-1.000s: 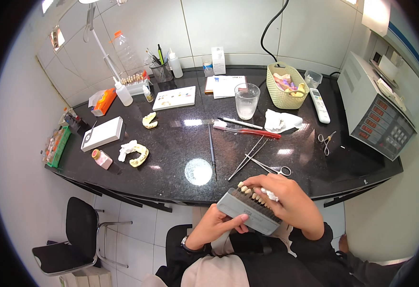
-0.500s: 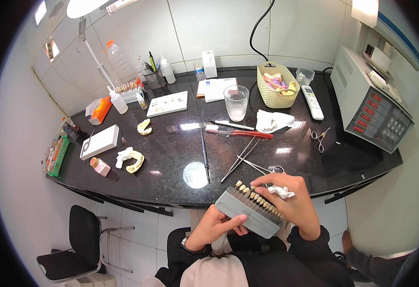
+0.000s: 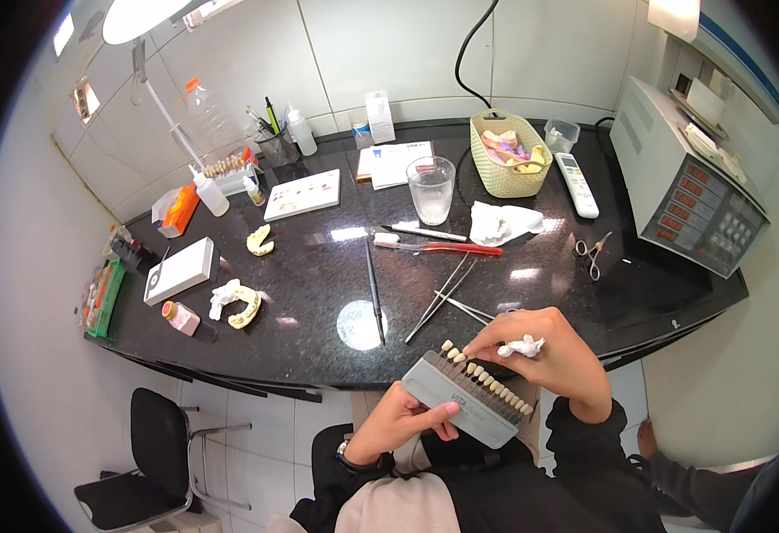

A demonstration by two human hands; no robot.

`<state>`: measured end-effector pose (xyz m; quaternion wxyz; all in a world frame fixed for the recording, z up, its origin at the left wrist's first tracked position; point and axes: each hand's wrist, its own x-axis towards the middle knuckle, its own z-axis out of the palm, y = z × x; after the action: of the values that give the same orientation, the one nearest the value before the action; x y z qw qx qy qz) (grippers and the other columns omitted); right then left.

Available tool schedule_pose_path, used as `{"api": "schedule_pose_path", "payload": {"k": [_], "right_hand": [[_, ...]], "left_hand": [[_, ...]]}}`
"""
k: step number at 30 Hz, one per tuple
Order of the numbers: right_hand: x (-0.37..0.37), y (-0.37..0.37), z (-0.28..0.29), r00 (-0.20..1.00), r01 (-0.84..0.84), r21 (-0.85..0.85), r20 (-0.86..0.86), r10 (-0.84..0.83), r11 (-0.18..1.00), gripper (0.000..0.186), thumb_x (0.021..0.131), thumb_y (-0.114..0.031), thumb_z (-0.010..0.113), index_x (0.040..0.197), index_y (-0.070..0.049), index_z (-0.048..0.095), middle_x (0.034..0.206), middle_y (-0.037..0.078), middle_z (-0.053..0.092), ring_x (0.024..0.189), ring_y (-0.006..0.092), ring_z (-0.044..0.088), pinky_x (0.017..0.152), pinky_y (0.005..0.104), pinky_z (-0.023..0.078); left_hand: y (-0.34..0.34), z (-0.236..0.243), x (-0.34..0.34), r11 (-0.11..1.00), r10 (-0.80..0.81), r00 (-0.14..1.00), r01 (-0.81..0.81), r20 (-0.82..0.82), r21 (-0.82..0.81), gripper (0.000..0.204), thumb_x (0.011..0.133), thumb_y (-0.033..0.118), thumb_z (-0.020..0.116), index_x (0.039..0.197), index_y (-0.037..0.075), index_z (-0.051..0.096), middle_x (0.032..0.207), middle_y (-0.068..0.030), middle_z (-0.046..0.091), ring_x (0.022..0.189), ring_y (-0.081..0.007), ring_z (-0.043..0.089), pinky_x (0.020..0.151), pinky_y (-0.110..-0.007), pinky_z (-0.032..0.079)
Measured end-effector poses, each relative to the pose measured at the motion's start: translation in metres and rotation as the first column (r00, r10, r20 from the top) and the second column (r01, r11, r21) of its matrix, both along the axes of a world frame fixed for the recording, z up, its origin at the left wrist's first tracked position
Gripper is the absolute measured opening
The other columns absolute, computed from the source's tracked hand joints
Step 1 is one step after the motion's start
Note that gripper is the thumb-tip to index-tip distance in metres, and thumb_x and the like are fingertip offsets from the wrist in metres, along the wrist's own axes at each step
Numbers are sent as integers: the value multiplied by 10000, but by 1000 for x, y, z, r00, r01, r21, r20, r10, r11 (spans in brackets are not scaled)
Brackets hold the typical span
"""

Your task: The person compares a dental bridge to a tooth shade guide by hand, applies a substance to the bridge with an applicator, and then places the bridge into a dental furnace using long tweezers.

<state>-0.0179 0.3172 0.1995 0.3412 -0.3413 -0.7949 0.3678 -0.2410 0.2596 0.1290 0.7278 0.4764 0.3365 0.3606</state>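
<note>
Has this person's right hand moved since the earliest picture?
Yes: the right hand has shifted slightly to the right, judged against the tweezers lying on the table.

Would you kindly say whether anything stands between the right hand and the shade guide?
Nothing visible does: the right hand is at the pale tabs of the shade guide, the white tissue it holds sitting clear.

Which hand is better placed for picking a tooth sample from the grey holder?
Probably the right hand: its fingertips are near the tooth samples, though it holds a white wad. The left hand supports the grey holder.
</note>
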Motion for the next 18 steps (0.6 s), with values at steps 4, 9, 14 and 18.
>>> {"api": "schedule_pose_path", "payload": {"k": [4, 9, 14, 18], "right_hand": [[-6, -13, 1, 966, 186, -269, -127, -226, 945, 114, 800, -67, 709, 905, -25, 692, 814, 80, 694, 729, 146, 653, 648, 275, 487], [-4, -22, 0, 931, 294, -253, -144, -336, 922, 129, 807, -79, 711, 916, -12, 691, 786, 81, 684, 693, 119, 620, 645, 263, 480], [8, -32, -3, 908, 356, -235, -142, -395, 904, 125, 818, -71, 693, 933, -24, 710, 812, 101, 706, 707, 131, 654, 665, 261, 500], [16, -45, 3, 879, 408, -246, -154, -451, 879, 138, 819, -69, 688, 944, -21, 718, 840, 103, 717, 728, 125, 665, 677, 262, 510]], "left_hand": [[7, 1, 3, 1000, -3, 1000, 4, -7, 17, 217, 926, 115, 618, 1029, -76, 597, 882, -123, 665, 703, -162, 675, 594, -253, 568], [10, 3, 8, 1000, -14, 999, 14, -47, 5, 255, 920, 107, 624, 1074, -90, 574, 851, -132, 667, 689, -171, 674, 592, -265, 574], [15, 6, 18, 997, -71, 994, 73, -86, 26, 252, 920, 104, 622, 1055, -107, 588, 859, -148, 673, 712, -185, 684, 610, -278, 583], [18, 9, 29, 991, -122, 989, 126, -82, 44, 262, 924, 105, 616, 1066, -112, 579, 881, -159, 673, 725, -193, 687, 617, -283, 589]]}}
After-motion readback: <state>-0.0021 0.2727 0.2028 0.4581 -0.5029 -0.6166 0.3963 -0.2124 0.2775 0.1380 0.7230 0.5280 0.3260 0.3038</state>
